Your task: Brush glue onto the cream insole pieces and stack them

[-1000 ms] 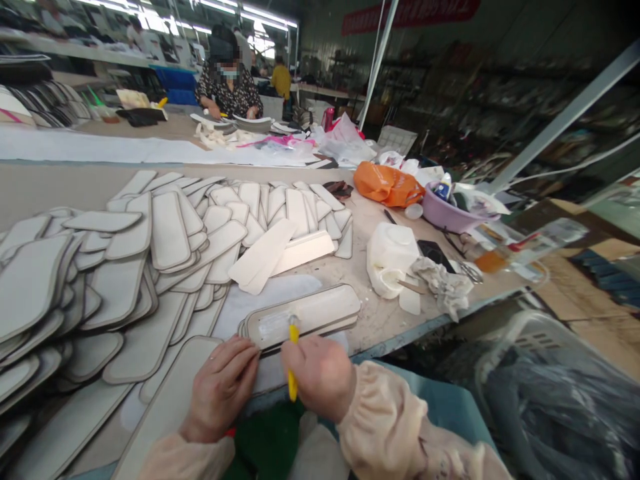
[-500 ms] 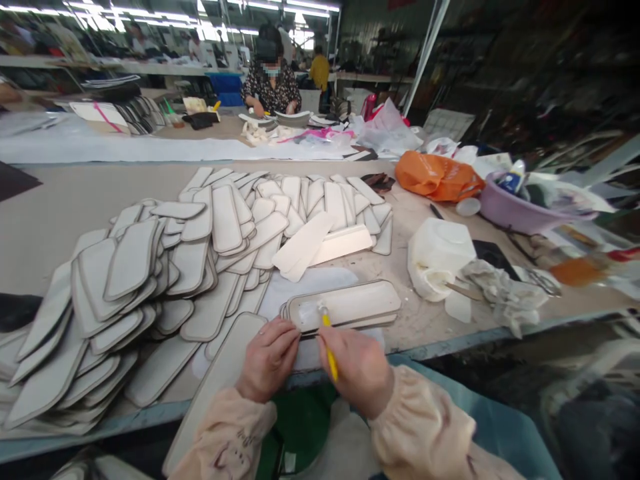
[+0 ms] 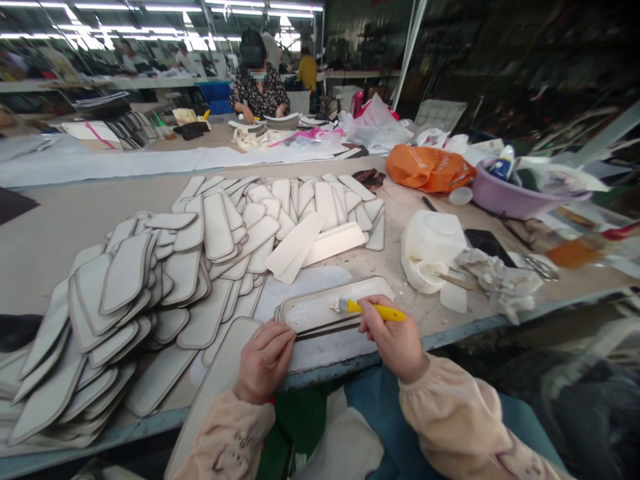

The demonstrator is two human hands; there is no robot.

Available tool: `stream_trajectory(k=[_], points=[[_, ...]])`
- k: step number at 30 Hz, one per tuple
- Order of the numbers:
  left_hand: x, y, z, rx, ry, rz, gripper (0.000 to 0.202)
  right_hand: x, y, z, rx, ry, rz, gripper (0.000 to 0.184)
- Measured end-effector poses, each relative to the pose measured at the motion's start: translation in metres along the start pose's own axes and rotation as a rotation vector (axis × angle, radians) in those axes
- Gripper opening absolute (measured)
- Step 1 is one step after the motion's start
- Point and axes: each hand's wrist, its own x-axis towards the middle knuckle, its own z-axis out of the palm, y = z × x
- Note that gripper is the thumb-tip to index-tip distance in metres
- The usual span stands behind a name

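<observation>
My right hand (image 3: pixel 393 339) is closed round the yellow handle of a small paintbrush (image 3: pixel 377 310). Its whitened bristles rest on the top panel (image 3: pixel 357 293) of a short stack of long, round-cornered, light grey panels with dark edging. A wet, whitish patch shows on that panel's left part. My left hand (image 3: pixel 266 360) has its fingers closed together at the stack's near left corner, holding it; the fingertips are partly hidden. Right of the stack stands a cut-open white plastic jug (image 3: pixel 433 247), with a flat stick (image 3: pixel 456 281) poking out of its opening.
A big heap of similar panels (image 3: pixel 183 267) covers the table's left and middle. Plain white strips (image 3: pixel 333 243) lie behind the stack. To the right are a crumpled rag (image 3: pixel 500 280), an orange bag (image 3: pixel 430 167) and a purple basin (image 3: pixel 525 197). A co-worker (image 3: pixel 257 90) sits across the table.
My right hand has moved right, and the brush has swung from nearly upright to lying almost level, its bristles slightly further right on the panel. My left hand stays at the stack's corner.
</observation>
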Motion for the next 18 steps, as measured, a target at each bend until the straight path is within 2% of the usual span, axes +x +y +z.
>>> stream_trajectory(k=[2, 6, 9, 12, 16, 18], points=[[-0.001, -0.001, 0.0, 0.014, -0.004, 0.003, 0.024, 0.001, -0.003, 0.004, 0.126, -0.06, 0.018, 0.027], [-0.001, -0.001, -0.002, 0.039, -0.039, 0.027, 0.024, 0.003, -0.009, 0.032, 0.3, -0.307, 0.025, 0.027], [-0.001, -0.001, -0.003, 0.046, -0.052, 0.038, 0.024, 0.009, -0.005, 0.039, 0.282, -0.325, 0.038, 0.027], [-0.002, -0.004, -0.002, 0.059, -0.049, 0.039, 0.025, 0.016, 0.005, 0.019, 0.17, -0.202, 0.032, 0.024], [-0.003, -0.005, 0.002, 0.062, -0.042, 0.033, 0.025, 0.022, 0.014, -0.035, 0.022, 0.0, 0.015, 0.024], [-0.003, 0.0, -0.001, 0.057, -0.052, 0.005, 0.023, 0.025, 0.017, -0.062, 0.083, 0.112, 0.003, 0.025]])
